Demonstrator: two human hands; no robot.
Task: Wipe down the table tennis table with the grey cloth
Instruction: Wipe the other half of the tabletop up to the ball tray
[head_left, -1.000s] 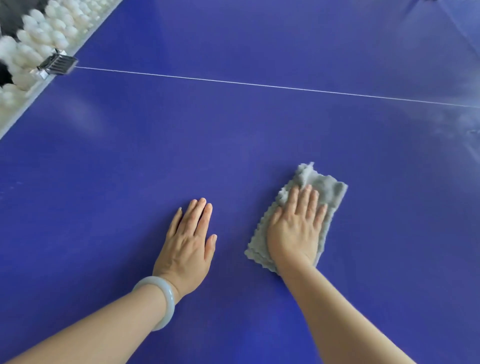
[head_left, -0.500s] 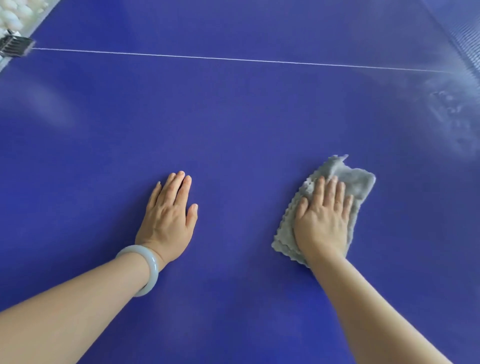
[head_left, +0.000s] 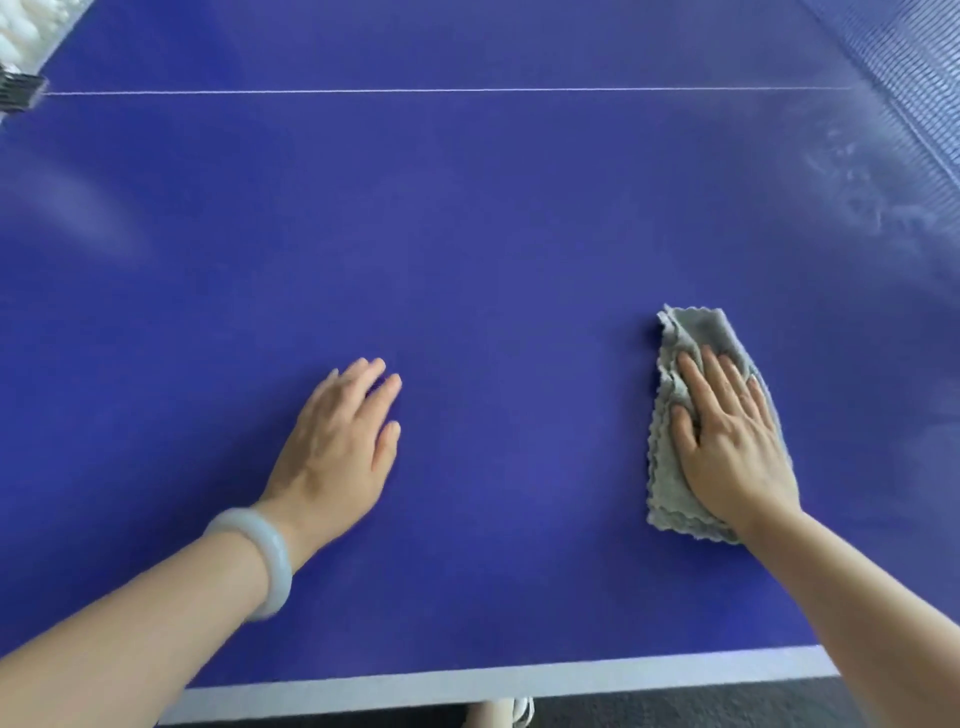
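I pressed my flat right hand (head_left: 732, 441) on the grey cloth (head_left: 693, 332), left hand (head_left: 337, 452) released on the table (head_left: 467, 234); even, overlapping strokes seemed best.

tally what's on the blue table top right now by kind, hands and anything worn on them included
folded grey cloth with scalloped edges: 1, lying on the blue table tennis table
bare hands: 2, the left hand empty, the right hand pressing the cloth
pale smooth bangle: 1, on the left wrist
total: 4

fluffy grey cloth (head_left: 691, 338), table (head_left: 467, 234) — seemingly matt
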